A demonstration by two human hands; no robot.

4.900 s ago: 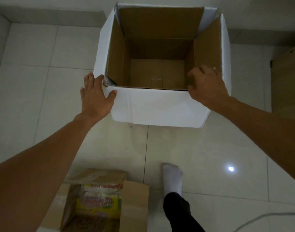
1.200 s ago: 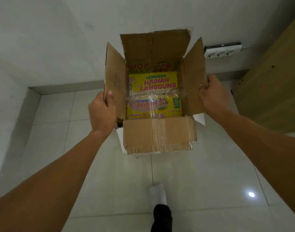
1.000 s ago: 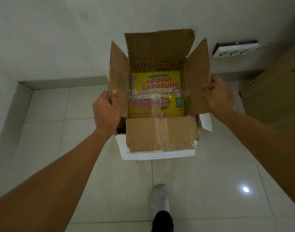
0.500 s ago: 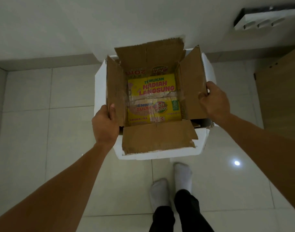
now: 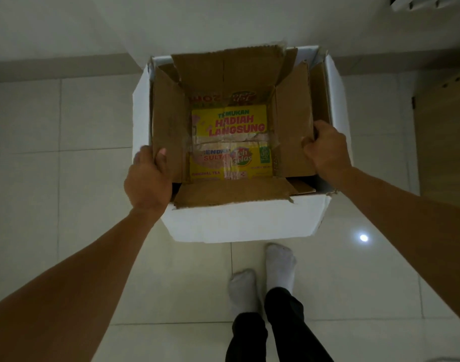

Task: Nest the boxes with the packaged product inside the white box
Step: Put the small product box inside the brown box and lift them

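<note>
A brown cardboard box with its flaps up sits down inside the larger white box on the tiled floor. At its bottom lies the packaged product, a yellow pack with red lettering under clear wrap. My left hand grips the brown box's left flap, thumb inside. My right hand grips the right flap. The brown box's outer walls are hidden by the white box.
My two feet in white socks stand just in front of the white box. A white wall runs behind it. A wooden cabinet stands at the right, and a white power strip shows at the top right corner.
The brown box, held by both hands, has come down from above the white box and now sits inside it. My view has tilted downward.
</note>
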